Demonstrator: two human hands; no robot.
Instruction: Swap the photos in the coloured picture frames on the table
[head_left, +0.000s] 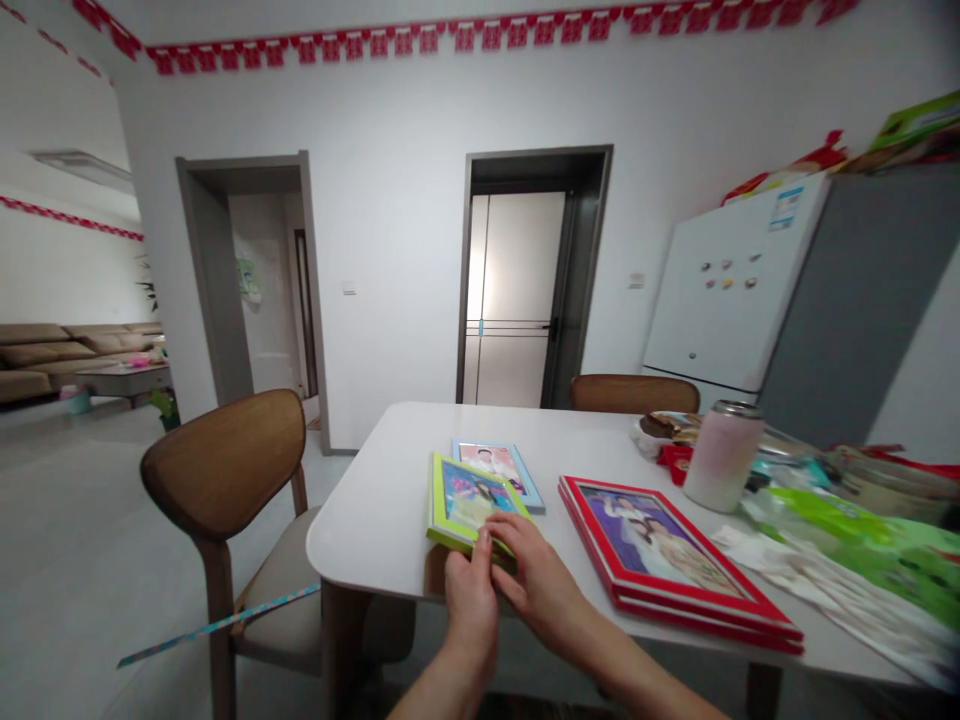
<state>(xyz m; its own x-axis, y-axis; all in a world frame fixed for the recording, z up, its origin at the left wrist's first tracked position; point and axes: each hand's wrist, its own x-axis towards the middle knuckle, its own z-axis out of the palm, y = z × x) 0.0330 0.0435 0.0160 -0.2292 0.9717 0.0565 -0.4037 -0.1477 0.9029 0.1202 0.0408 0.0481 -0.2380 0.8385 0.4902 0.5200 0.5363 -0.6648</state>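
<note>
A photo frame with a yellow-green border [442,508] is tilted at the near edge of the white table, with a picture of a person on blue inside. My left hand [471,592] grips its near edge, thumb up. Beside it, my right hand [534,572] is closed over the near right corner, fingertips meeting the left thumb. Both hands hide that corner. Behind lies a light-blue photo frame [531,492], partly covered by the green one. To the right, two red photo frames [675,545] are stacked, the top one showing a couple.
A pink tumbler [724,458], a green plastic package [862,540] and white gloves or cloth [802,575] crowd the table's right side. One wooden chair [225,470] stands at the left with a patterned strip [217,627] across it; another chair [634,393] is behind the table.
</note>
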